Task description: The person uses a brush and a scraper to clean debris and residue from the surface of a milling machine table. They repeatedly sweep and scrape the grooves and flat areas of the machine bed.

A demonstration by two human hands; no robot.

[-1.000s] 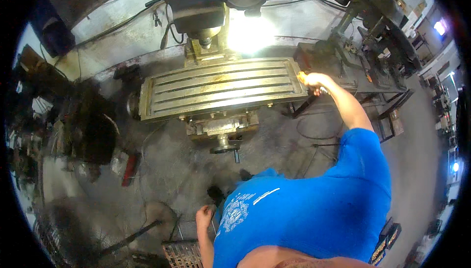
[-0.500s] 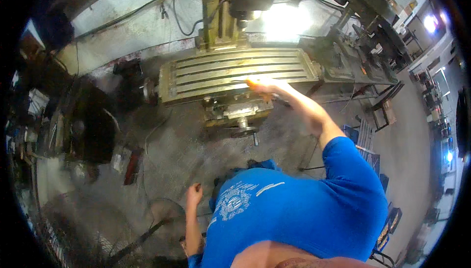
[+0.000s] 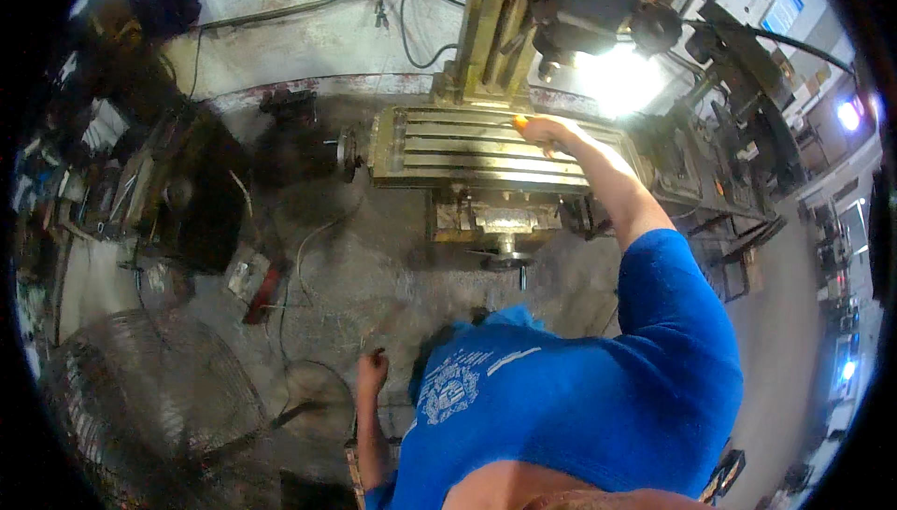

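Right-hand grip (image 3: 548,134) curled round a small orange object (image 3: 520,121), over the long metal table (image 3: 439,164) with straight parallel grooves

Right arm (image 3: 619,194) reaching forward, elbow slightly bending; right hand (image 3: 549,133) gripping, fingers (image 3: 548,147) curling. Left arm (image 3: 371,431) hanging low beside torso (image 3: 579,389); left hand (image 3: 372,374) facing forward, finger detail blurring.

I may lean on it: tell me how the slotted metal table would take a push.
The slotted metal table is probably stiff and heavy, being broad metal. With a metal support beneath, it seems unlikely to tip. Its shiny top may be slippery.
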